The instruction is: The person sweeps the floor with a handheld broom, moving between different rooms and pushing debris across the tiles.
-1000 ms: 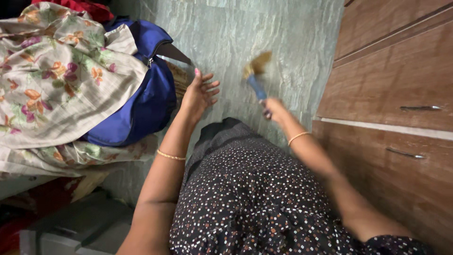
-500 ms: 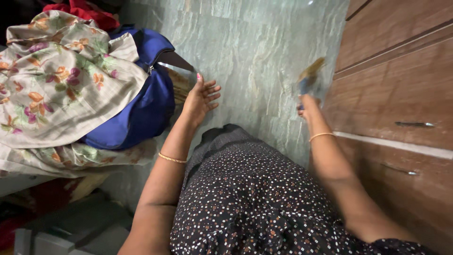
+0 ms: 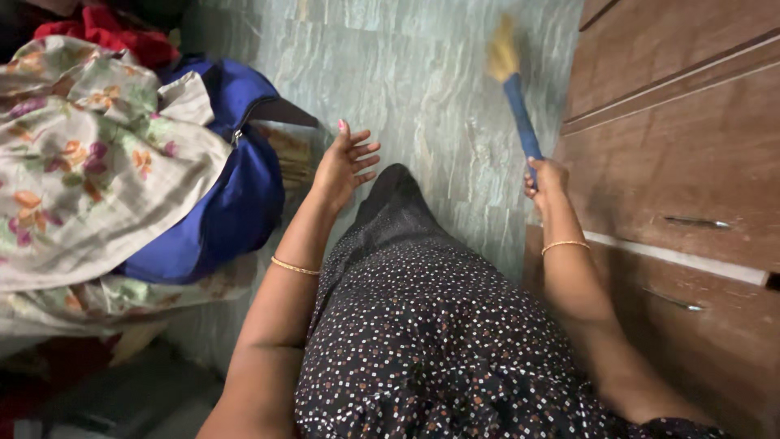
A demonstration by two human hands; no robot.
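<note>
Count: one broom (image 3: 513, 89), one blue bag (image 3: 236, 195), one floral cloth (image 3: 89, 171), two drawer handles (image 3: 695, 221) in view, one thin bangle on each of your wrists.
Right hand: your right hand (image 3: 547, 180) is wrapped shut around the lower end of the broom's blue handle, fingers curled round it, arm stretched forward along the wooden drawers (image 3: 682, 146).
Left hand: your left hand (image 3: 345, 162) is empty, fingers spread and slightly bent, palm facing down and away, arm reaching forward beside your dotted dark dress (image 3: 439, 341).
Broom position: the handle rises up and slightly left from your right hand; the straw-coloured bristles, blurred, are at the far end over the green marbled floor (image 3: 406, 89), close to the drawer fronts.
Left hand surroundings: it hovers just beside the blue bag's opening, not touching it as far as you can see.
Left side: the floral cloth lies draped over the bag; a red cloth (image 3: 106, 32) shows beyond it.
</note>
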